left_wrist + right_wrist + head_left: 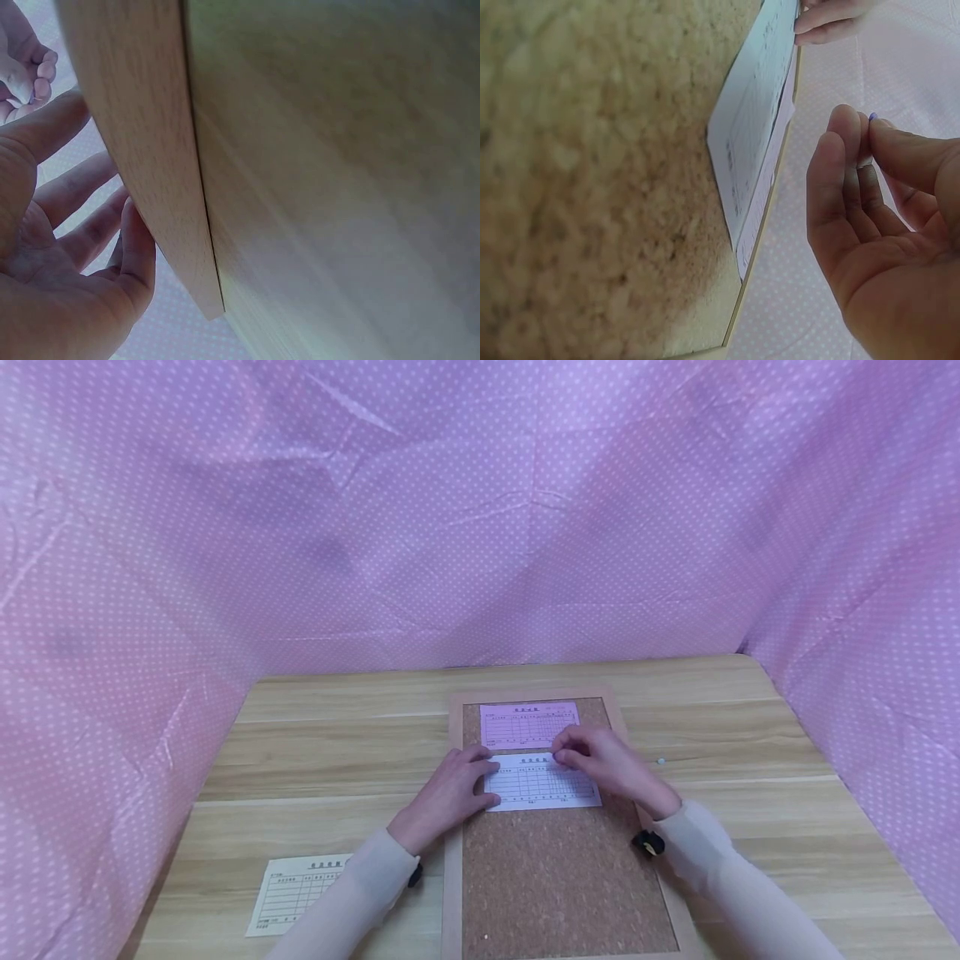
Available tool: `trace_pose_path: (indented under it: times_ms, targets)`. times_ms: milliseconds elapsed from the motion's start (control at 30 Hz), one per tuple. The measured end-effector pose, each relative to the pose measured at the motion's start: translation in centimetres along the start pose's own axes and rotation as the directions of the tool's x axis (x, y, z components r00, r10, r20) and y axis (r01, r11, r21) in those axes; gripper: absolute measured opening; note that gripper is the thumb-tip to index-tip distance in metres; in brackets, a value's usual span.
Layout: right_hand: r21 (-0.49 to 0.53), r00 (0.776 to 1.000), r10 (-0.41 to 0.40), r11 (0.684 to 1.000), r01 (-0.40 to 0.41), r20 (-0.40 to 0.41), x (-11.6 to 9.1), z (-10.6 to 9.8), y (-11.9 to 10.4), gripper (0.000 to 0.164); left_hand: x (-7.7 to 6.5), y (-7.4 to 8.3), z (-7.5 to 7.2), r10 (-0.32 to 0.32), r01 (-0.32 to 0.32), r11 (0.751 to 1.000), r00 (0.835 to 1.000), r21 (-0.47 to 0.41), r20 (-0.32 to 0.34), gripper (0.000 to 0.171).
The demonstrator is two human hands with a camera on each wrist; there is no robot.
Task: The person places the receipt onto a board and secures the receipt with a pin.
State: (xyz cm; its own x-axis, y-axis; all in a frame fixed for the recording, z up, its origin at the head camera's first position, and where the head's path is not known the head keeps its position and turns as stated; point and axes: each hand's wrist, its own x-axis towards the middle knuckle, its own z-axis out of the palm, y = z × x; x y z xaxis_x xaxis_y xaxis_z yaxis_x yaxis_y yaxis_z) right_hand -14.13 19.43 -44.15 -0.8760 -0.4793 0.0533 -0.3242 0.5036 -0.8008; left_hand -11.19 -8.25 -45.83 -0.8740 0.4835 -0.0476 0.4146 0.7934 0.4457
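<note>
A white printed form (540, 793) lies across the cork board (562, 877), just below a pink printed form (517, 727). My left hand (447, 789) rests at the white form's left edge, fingers spread onto the paper and the board's frame. At the form's upper right, my right hand (603, 762) pinches a small purple pushpin (872, 117) between thumb and fingertips. Most of the pin is hidden by the fingers. In the right wrist view, the white form's near corner stands slightly off the cork.
A cream printed form (288, 893) lies on the wooden table (360, 727) at the left, partly covered by my left sleeve. One small pale object (661, 761) sits right of the board. Pink dotted cloth (480, 527) hangs behind and at both sides.
</note>
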Motion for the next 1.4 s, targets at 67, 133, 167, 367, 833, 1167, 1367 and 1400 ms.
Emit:
trace_pose_path:
  times_ms: [67,133,167,367,833,1167,1367,1400]
  targets:
    - [-0.002,1.0,-0.001,1.0,0.001,0.0,0.2,0.2,0.0,0.005,0.0,0.0,0.0,-0.002,0.002,1.0,1.0,0.0,0.001,0.051]
    - [-0.002,1.0,-0.004,1.0,0.004,0.0,0.4,0.3,0.1,0.004,0.0,0.0,0.0,-0.003,0.003,1.0,1.0,-0.001,0.002,0.051]
    - [0.002,1.0,-0.003,1.0,0.003,0.0,0.5,0.4,0.1,0.004,0.0,0.0,0.0,-0.004,0.004,1.0,1.0,-0.001,0.002,0.052]
    - [-0.009,1.0,0.007,1.0,-0.007,0.024,0.8,0.8,-0.1,0.004,0.0,-0.1,0.0,-0.006,0.006,1.0,1.0,-0.006,0.003,0.052]
    - [-0.052,0.995,0.086,0.995,-0.083,0.053,1.6,1.4,-0.5,0.007,0.1,-0.2,0.2,0.001,-0.001,1.0,1.0,-0.006,-0.003,0.051]
    - [-0.077,0.992,0.106,0.992,-0.101,0.066,2.3,1.6,-0.3,0.007,0.1,-0.3,0.2,0.024,-0.024,1.0,1.0,-0.009,-0.018,0.051]
    - [-0.043,0.992,0.091,0.995,-0.087,0.085,2.4,1.4,0.2,0.009,0.1,-0.2,0.1,0.014,-0.014,1.0,1.0,-0.008,-0.007,0.051]
    - [-0.038,0.992,0.096,0.995,-0.093,0.087,2.4,1.4,0.2,0.009,0.1,-0.2,0.1,0.012,-0.012,1.0,1.0,-0.008,-0.004,0.051]
